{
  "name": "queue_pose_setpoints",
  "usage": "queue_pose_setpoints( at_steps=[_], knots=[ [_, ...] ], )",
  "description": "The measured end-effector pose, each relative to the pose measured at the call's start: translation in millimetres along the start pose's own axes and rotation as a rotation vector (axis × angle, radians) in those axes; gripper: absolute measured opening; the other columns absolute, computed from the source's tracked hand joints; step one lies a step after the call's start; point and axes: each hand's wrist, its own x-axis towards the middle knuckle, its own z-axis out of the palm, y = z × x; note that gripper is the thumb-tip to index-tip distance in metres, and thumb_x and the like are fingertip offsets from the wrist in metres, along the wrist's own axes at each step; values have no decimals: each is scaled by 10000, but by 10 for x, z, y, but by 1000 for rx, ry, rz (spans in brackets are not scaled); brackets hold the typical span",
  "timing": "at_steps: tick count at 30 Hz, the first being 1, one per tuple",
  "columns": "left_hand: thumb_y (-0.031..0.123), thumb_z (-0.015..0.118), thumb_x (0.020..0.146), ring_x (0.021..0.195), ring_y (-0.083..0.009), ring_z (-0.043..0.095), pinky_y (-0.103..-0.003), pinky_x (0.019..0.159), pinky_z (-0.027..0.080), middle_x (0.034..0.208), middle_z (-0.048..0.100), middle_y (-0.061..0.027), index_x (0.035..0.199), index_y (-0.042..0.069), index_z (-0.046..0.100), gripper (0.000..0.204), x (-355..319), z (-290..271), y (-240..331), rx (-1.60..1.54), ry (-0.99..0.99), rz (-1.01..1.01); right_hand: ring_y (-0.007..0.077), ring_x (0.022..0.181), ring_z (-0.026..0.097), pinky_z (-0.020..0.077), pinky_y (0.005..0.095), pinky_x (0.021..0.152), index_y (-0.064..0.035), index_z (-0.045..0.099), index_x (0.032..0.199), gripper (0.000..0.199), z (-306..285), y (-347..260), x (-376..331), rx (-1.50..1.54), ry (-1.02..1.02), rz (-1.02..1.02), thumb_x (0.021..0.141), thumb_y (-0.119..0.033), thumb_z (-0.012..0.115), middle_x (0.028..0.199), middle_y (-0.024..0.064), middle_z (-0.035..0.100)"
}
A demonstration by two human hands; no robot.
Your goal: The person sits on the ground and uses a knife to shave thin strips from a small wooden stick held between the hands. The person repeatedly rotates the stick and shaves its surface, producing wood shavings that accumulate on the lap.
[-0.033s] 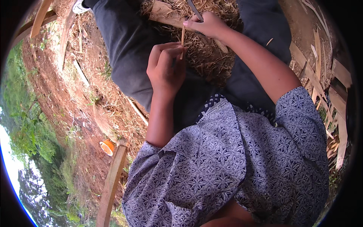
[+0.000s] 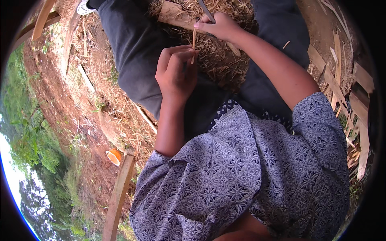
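Toward twelve o'clock, the left hand (image 2: 175, 71) pinches a slim wooden stick (image 2: 194, 39) by its six-o'clock half; the right hand (image 2: 223, 27), toward one o'clock, grips a dark metal tool (image 2: 206, 11), thumb by the stick's twelve-o'clock end. Likely light, stiff, snappable: best pinched low.

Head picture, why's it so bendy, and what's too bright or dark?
Head view: the wooden beam looks curved, likely fisheye bending; head view: the sky glares white at left; head view: the corners are black, the left hand shadowed along its inner side.
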Motion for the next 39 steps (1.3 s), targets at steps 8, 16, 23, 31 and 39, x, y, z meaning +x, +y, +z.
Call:
queue_pose_setpoints(
  at_steps=[8,16,23,31,39],
  knots=[
    [-68,812,781,844,-236,745,-320,716,588,896,734,-109,895,58,648,236,-1,25,4,-24,-7,0,155,781,625,502,355,758,-93,685,1154,309,167,148,120,-47,281,-417,1019,-362,614,785,7,616],
    [-80,758,831,867,-248,745,-327,722,596,932,722,-124,956,63,634,226,-13,29,-8,10,28,56,265,687,705,549,404,653,-45,602,904,99,163,356,445,110,680,-226,947,-134,606,727,109,686],
    [-107,677,890,922,-275,742,-355,772,620,971,665,-143,1010,31,608,196,-24,65,-29,-41,84,115,255,718,696,554,409,662,-40,603,978,165,-38,77,275,292,352,78,972,-204,624,744,93,661],
    [-118,725,832,931,-254,729,-345,780,601,992,647,-127,980,37,643,229,-30,58,-22,-6,80,1,236,1052,629,491,403,931,-107,555,1389,514,-32,14,-197,-141,503,-242,954,-348,684,1134,181,629],
    [-54,760,853,841,-240,726,-329,707,598,942,727,-99,970,70,648,204,-2,39,-20,95,114,17,271,670,688,507,432,664,-160,506,1336,331,-68,-159,-963,-79,-22,-237,1063,-347,510,701,98,642]
  ],
)
